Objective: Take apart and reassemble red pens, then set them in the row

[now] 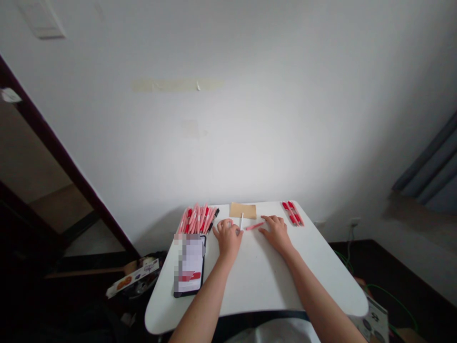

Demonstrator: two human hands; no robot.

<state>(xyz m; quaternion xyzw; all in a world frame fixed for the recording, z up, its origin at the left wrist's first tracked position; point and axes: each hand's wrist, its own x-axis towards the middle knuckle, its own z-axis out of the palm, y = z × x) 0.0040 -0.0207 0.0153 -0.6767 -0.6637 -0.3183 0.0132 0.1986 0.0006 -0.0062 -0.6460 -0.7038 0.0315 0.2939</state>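
Note:
My left hand (227,237) is over the middle of the white table (264,281), with thumb and fingers closed at the lower end of a thin white stick (242,221). The stick points away from me; its exact kind is too small to tell. Right of it, a pink pen (254,226) lies slantwise on the table. My right hand (276,232) rests beside this pen, thumb and forefinger apart around its right end, without a visible grip. Just beyond both hands lies a flat brown piece of card or paper (243,210).
A heap of pink, red and black pens (196,219) covers the table's far left. Several red and pink pens (293,213) lie side by side at the far right. A phone (191,264) with a lit screen lies near the left edge. The wall (264,119) stands behind the table.

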